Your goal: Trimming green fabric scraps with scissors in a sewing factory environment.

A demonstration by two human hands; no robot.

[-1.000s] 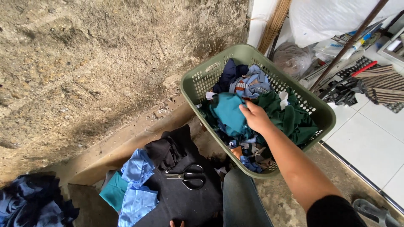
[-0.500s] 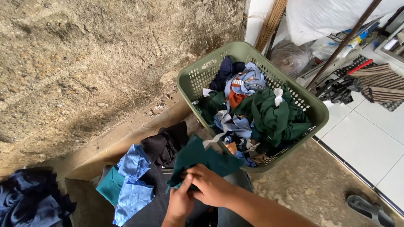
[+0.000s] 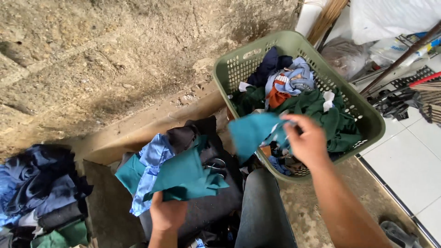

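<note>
Pinched between the thumb and fingers of the right hand, a teal fabric scrap hangs over the near rim of the green laundry basket. This grip is closed on the scrap's right edge; the cloth spreads away to the left, so its long axis runs roughly left to right, with the free corner pointing left and slightly down toward the person's lap. The left hand is closed on the lower edge of a second, darker teal fabric piece, which lies over a black cloth on the lap. That piece stretches from lower left to upper right, its ragged end pointing right.

Scissors lie partly covered just beside the darker teal piece, with only the handles showing. A light blue cloth lies to its left. A heap of dark blue and grey cloth sits well apart at the far left, against the rough concrete wall.

Handling notes, as a judgement:
- Keep the pinch near one edge so the scrap hangs flat and its shape can be read.
- Lift it clear of the basket rim, so that it does not snag the perforated wall or drag other pieces out.
- Keep both pieces away from the scissor blades, which are hidden under cloth.
</note>
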